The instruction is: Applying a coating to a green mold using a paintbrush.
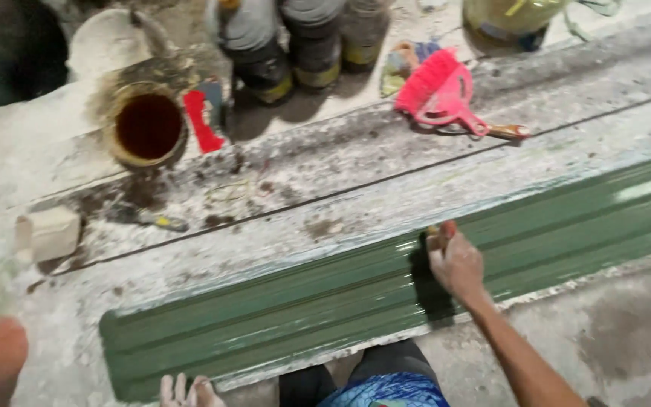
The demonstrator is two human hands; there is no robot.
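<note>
A long green moulded strip (325, 301), wet and glossy, lies across a paint-stained workbench (288, 218). My right hand (455, 261) is closed on a paintbrush (437, 235) whose dark bristles rest on the strip near its middle. My left hand (187, 392) shows only its fingers at the bottom edge, pressed near the strip's lower left end with nothing in it.
An open tin of dark liquid (147, 126) stands at the back left beside a red scraper (203, 120). Several paint cans (295, 45) line the back. A pink hand brush (440, 92) lies at the back right. A pale block (48, 234) sits at the left.
</note>
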